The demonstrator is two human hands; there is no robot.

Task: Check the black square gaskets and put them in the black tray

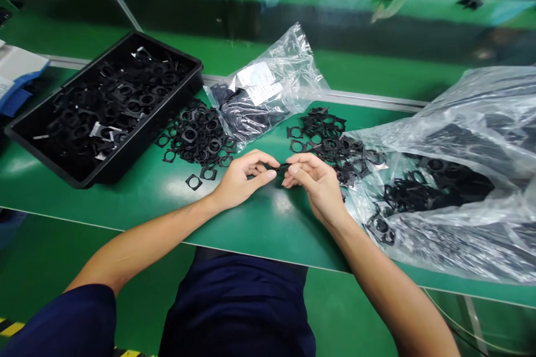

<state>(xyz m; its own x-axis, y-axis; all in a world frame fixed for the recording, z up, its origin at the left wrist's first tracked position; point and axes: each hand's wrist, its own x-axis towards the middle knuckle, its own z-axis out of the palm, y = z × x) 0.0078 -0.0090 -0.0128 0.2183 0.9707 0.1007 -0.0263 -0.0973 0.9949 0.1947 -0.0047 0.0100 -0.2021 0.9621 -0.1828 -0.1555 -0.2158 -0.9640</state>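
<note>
My left hand [245, 178] and my right hand [316, 181] meet above the green tabletop [259, 228]. Between their fingertips is a small, thin black part [283, 167], seen edge-on, so its full shape is hidden. Both hands pinch it, the left from one end and the right from the other. Left of my left hand lies a pile of black ring-shaped parts [190, 134] with round holes. Behind and beside my right hand spreads another heap of flat black parts [326, 134], partly covered by that hand.
A black tray [142, 139] full of black parts with some white pieces stands at the left. A clear labelled bag [288, 67] holding dark parts lies at the back. On the right, a large open plastic bag [469, 117] spills black parts. A metal rail [368, 99] edges the table.
</note>
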